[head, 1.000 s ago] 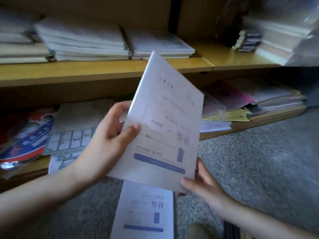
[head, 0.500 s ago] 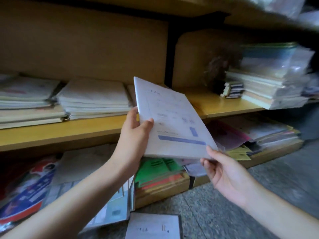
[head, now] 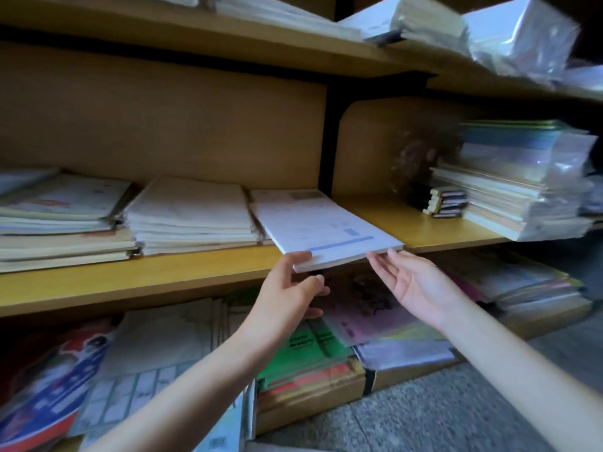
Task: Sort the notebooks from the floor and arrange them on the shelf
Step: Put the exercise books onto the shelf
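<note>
Thumb on top and fingers curled beneath, the left hand (head: 290, 288) keeps a narrow grip on the near left corner of the white notebook (head: 326, 230). The right hand (head: 414, 282) is flat, palm up, with only its fingertips (head: 390, 254) against the near right corner. Half a second ago that hand carried the notebook from below, tilted in the air before the shelf (head: 163, 275). Now the notebook lies almost level, its far end on the low pile (head: 287, 194) beside the black divider (head: 326, 151) and its near end jutting past the shelf's front edge. It looks all but placed, I'd say: a push inward to square it with the pile, then back down to the floor (head: 456, 415) for another. The taller stack (head: 192, 216) to the left sits untouched.
</note>
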`<state>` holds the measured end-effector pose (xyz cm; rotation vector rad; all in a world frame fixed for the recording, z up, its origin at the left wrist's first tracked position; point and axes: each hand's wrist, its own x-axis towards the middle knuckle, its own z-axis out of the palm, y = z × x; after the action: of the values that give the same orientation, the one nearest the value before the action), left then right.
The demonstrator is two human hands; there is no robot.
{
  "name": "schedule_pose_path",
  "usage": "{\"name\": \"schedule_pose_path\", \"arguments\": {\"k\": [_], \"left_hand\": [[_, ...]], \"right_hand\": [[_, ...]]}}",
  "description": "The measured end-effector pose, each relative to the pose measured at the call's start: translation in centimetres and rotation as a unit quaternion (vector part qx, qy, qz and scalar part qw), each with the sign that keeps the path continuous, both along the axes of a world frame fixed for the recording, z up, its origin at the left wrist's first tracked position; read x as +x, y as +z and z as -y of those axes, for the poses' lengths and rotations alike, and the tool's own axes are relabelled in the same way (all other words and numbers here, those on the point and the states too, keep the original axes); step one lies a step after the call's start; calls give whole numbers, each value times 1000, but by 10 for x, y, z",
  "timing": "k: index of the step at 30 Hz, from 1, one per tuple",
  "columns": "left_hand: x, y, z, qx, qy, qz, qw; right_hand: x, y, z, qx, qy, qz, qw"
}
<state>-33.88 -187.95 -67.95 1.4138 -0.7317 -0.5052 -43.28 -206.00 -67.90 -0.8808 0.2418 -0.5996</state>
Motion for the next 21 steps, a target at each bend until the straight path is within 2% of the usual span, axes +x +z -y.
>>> {"name": "schedule_pose_path", "arguments": {"k": [3,4,6,8,11,13,16,18,21], "left_hand": [[3,-9,2,5,55,49,997],[6,-13,1,8,89,93,992],[11,-20,-1,26,117,225,967],[16,-27,-3,68,96,359,926],[28,-31,0,171,101,525,827],[37,-29,4,203,137,591,769],[50,-22,11,241,152,625,727],[61,-21,17,279,145,614,724],[72,-18,21,319,148,601,718]], "right_hand": [[12,-3,-7,-24,-14,25,999],[15,-4,-11,-30,-18,33,999],[21,-8,-19,-85,-22,27,996],[27,-9,-27,-215,-14,-34,976],[41,-12,-29,-421,-9,-146,895],[50,-11,-27,-537,-59,-193,819],[58,-6,-27,-673,-90,-255,688],[63,-4,-25,-697,-94,-275,655],[72,-4,-20,-709,-101,-271,643]]}}
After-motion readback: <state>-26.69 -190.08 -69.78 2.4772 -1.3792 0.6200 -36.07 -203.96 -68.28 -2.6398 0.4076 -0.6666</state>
